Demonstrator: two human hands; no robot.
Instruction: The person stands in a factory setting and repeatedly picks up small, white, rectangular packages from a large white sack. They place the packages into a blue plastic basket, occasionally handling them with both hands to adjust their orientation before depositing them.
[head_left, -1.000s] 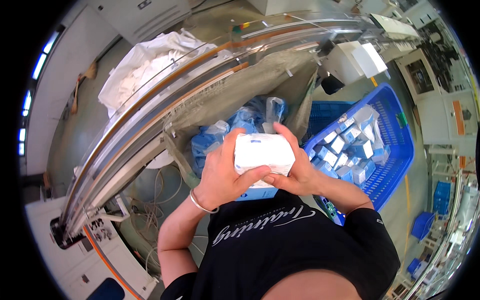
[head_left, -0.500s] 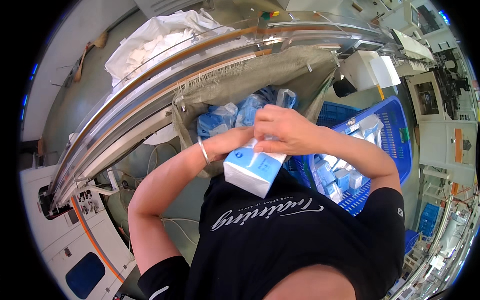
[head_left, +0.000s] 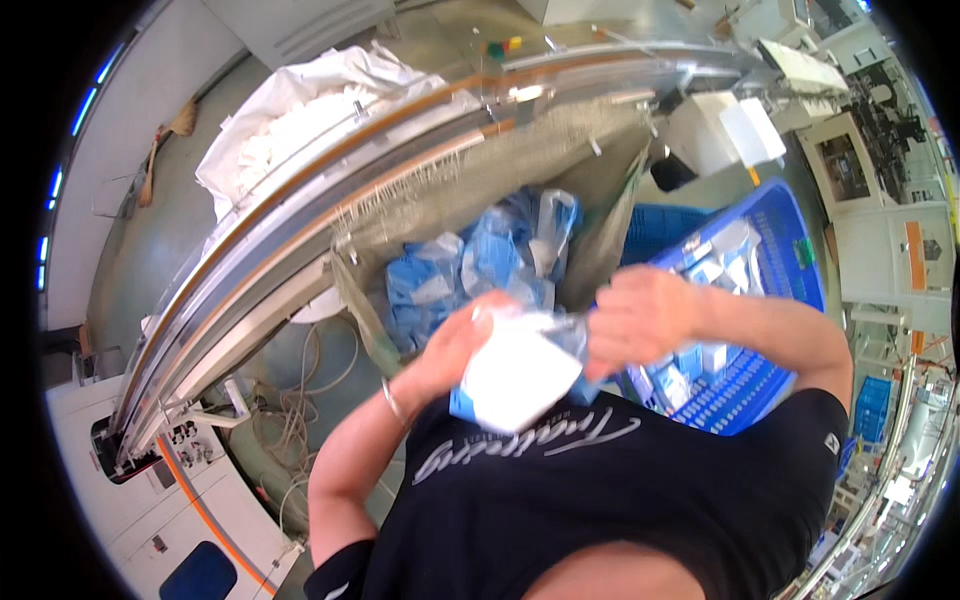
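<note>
My left hand [head_left: 465, 335] grips a tissue pack [head_left: 520, 375] from its left side, in front of my black shirt. The pack's white paper side is turned up, with blue wrapper along its lower left edge. My right hand [head_left: 645, 320] is closed, pinching clear and blue plastic film [head_left: 575, 335] that stretches from the pack's right side. Motion blurs the fingers and film, so how far the wrapper is torn cannot be made out. Beyond my hands, blue and clear plastic wrappers [head_left: 475, 260] lie crumpled in a grey-green woven sack [head_left: 400, 205].
A blue plastic basket [head_left: 775, 225] of tissue packs stands right of the sack, under my right forearm. A metal conveyor rail [head_left: 260, 230] curves behind the sack. Past it sits a white bag [head_left: 290, 110] of white paper pieces. Cables [head_left: 300, 400] lie on the floor at left.
My right hand has moved right, away from my left, drawing film out from the pack. The pack has turned, and its white side now faces up instead of the printed blue one.
</note>
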